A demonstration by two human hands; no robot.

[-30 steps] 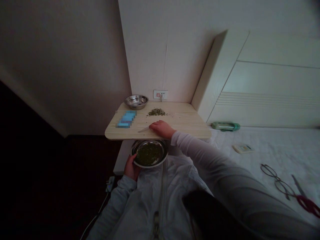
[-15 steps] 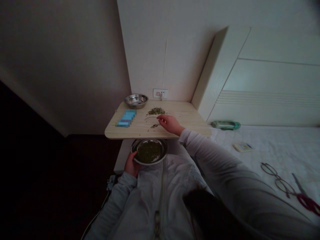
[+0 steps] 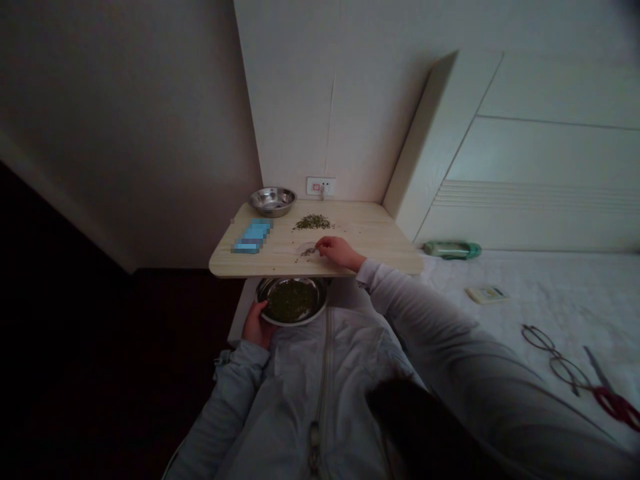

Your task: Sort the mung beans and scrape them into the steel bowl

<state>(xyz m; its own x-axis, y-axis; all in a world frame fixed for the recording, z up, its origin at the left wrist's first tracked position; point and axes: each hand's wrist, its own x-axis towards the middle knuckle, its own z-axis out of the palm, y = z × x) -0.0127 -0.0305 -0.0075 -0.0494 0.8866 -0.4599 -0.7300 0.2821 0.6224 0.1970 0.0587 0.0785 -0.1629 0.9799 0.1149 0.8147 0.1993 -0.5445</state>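
My left hand (image 3: 257,325) grips the left rim of a steel bowl (image 3: 320,303), thumb over the edge. Small dark green grains (image 3: 293,300), perhaps beans, lie inside this bowl, which is at my lap just below the table edge. Over the wooden table (image 3: 380,233), my right hand (image 3: 337,252) has its fingers pinched together on a thin, clear piece with a curved edge (image 3: 304,245); its kind is unclear. A few darker bits (image 3: 308,253) lie beside the fingertips. Behind them is a loose heap of green grains (image 3: 313,222).
A second steel bowl (image 3: 273,201) stands at the table's back left, with a blurred blue phone-like screen (image 3: 253,236) in front. On the bed at right lie a green bottle (image 3: 452,250), a small pale device (image 3: 487,294), glasses (image 3: 555,357) and red-handled scissors (image 3: 616,407).
My right hand has moved slightly toward me with the clear piece, which is now at the small cluster of bits. My left hand and the bowl have shifted a little left.
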